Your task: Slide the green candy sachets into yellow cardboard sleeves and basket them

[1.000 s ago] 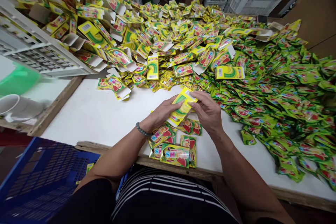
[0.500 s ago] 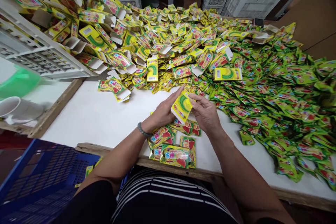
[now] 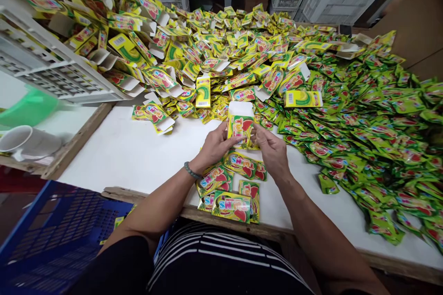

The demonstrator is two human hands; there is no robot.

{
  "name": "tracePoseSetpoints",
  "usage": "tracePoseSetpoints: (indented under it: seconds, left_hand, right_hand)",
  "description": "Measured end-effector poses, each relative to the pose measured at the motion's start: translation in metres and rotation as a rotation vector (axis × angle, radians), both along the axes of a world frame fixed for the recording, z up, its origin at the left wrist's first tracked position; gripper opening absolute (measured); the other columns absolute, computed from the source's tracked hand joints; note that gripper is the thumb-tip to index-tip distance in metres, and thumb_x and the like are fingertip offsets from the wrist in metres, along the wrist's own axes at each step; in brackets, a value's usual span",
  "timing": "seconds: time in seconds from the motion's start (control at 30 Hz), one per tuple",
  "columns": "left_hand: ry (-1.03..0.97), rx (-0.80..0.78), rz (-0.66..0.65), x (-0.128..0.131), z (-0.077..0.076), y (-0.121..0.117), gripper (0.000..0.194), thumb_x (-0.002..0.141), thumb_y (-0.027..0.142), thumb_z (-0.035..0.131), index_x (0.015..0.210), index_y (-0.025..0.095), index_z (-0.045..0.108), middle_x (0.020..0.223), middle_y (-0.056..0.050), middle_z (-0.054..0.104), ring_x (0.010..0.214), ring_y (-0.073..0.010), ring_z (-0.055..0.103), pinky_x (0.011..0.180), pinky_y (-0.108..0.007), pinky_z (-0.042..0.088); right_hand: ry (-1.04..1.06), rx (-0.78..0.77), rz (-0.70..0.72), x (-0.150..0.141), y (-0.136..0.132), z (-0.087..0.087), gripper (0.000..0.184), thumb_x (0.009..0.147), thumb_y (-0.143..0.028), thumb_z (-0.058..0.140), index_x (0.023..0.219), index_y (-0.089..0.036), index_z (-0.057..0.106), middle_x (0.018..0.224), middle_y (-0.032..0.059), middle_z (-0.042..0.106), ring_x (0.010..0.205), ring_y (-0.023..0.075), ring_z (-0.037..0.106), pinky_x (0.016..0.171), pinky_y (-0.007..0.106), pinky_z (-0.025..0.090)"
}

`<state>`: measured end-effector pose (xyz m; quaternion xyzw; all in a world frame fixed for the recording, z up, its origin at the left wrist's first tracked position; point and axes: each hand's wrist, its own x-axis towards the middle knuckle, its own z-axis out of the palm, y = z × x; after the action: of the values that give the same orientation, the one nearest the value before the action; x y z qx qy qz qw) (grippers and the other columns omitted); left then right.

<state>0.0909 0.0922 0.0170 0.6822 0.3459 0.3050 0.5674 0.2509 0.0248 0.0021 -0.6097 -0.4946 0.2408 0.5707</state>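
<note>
My left hand (image 3: pixel 216 147) is closed round a small yellow and green candy box (image 3: pixel 240 124), its thumb across the printed front. A white flap stands up at the box's far end. My right hand (image 3: pixel 272 150) pinches the right edge of the same box; its fingertips are partly hidden behind it. Just below both hands lie several flat candy boxes (image 3: pixel 231 206) with a watermelon print, some overlapping. Beyond the hands spreads a heap of yellow boxes (image 3: pixel 203 92), many with raised white flaps. Shiny green sachets (image 3: pixel 346 133) are piled to the right.
A white plastic crate (image 3: pixel 62 64) lies tipped at the left, boxes spilling from it. Near it stand a white mug (image 3: pixel 31 143) and something green and translucent (image 3: pixel 29 108). A blue crate (image 3: pixel 62 226) sits below the wooden table edge (image 3: pixel 138 197). White crates (image 3: pixel 341 0) are stacked behind.
The candy box has been turned over from its banana-like print to its watermelon side, with a white flap now pointing away from me. Both hands stay on it.
</note>
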Motion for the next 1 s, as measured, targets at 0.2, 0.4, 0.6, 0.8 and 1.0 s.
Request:
tracePoseSetpoints:
  seconds: [0.2, 0.4, 0.6, 0.8, 1.0]
  left_hand:
    - [-0.015, 0.038, 0.013, 0.004, 0.006, -0.004, 0.05, 0.092, 0.056, 0.051, 0.123, 0.017, 0.056, 0.122, -0.009, 0.065, 0.111, -0.022, 0.06, 0.1, -0.035, 0.047]
    - [-0.06, -0.022, 0.037, 0.008, -0.005, -0.002, 0.053, 0.084, 0.055, 0.065, 0.118, 0.015, 0.055, 0.116, -0.01, 0.067, 0.106, -0.0234, 0.062, 0.096, -0.036, 0.048]
    - [-0.271, -0.294, 0.13, 0.013, -0.002, 0.0, 0.055, 0.073, 0.052, 0.078, 0.107, 0.015, 0.056, 0.099, -0.007, 0.07, 0.085, -0.0192, 0.067, 0.081, -0.034, 0.056]
    - [-0.174, -0.431, 0.145, -0.001, 0.005, 0.015, 0.056, 0.067, 0.048, 0.082, 0.106, 0.017, 0.057, 0.077, -0.001, 0.067, 0.066, -0.0171, 0.067, 0.058, -0.028, 0.056]
    - [-0.101, -0.274, 0.069, -0.006, -0.001, 0.02, 0.046, 0.07, 0.045, 0.079, 0.101, 0.015, 0.062, 0.079, -0.002, 0.068, 0.068, -0.0149, 0.063, 0.068, -0.03, 0.054]
  right_hand:
    - [-0.168, -0.037, 0.089, -0.014, -0.002, 0.001, 0.038, 0.095, -0.049, 0.051, 0.081, -0.019, 0.069, 0.071, 0.0007, 0.063, 0.066, 0.0151, 0.057, 0.064, 0.028, 0.049]
    - [-0.186, -0.015, -0.037, -0.025, -0.001, -0.013, 0.051, 0.095, -0.045, 0.05, 0.14, -0.022, 0.052, 0.084, 0.0042, 0.073, 0.08, 0.022, 0.069, 0.071, 0.033, 0.056]
    - [-0.126, -0.072, 0.151, -0.004, 0.005, -0.014, 0.052, 0.097, -0.045, 0.045, 0.146, -0.026, 0.045, 0.119, 0.0085, 0.073, 0.108, 0.0226, 0.069, 0.088, 0.04, 0.057]
    - [-0.446, -0.207, -0.253, 0.06, 0.012, -0.043, 0.053, 0.079, -0.063, 0.063, 0.103, -0.015, 0.067, 0.1, 0.0159, 0.072, 0.095, 0.029, 0.063, 0.089, 0.049, 0.05]
    - [-0.623, -0.323, -0.136, 0.049, 0.014, -0.058, 0.05, 0.076, -0.07, 0.062, 0.075, -0.02, 0.055, 0.081, 0.0113, 0.065, 0.08, 0.0259, 0.058, 0.076, 0.041, 0.048]
